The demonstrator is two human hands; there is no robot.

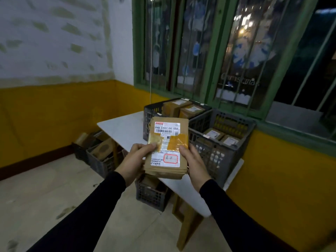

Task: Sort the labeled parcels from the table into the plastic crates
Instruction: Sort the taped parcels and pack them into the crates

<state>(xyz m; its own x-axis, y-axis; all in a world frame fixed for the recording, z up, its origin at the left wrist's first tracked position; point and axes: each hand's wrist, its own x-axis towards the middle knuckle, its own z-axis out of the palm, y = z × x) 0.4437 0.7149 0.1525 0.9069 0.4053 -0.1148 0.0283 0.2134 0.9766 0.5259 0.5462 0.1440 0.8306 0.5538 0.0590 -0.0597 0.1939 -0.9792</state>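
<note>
White table [125, 128]; parcel [168, 148] above its edge.

Both hands raised, holding brown parcel [168, 146] between them, label side up. Left hand [135, 161] grips parcel's left edge, thumb on tape. Right hand [195, 166] grips right edge, thumb on tape patch. White shipping label [166, 130] faces camera. Beyond hands: white table [125, 128]; dark crate [151, 113] with boxes just behind parcel, grey crate [234, 151] with boxes right of right hand. Below hands, under table: another crate [151, 195]. Left of left hand, on floor: crates with cardboard [98, 151].
</note>
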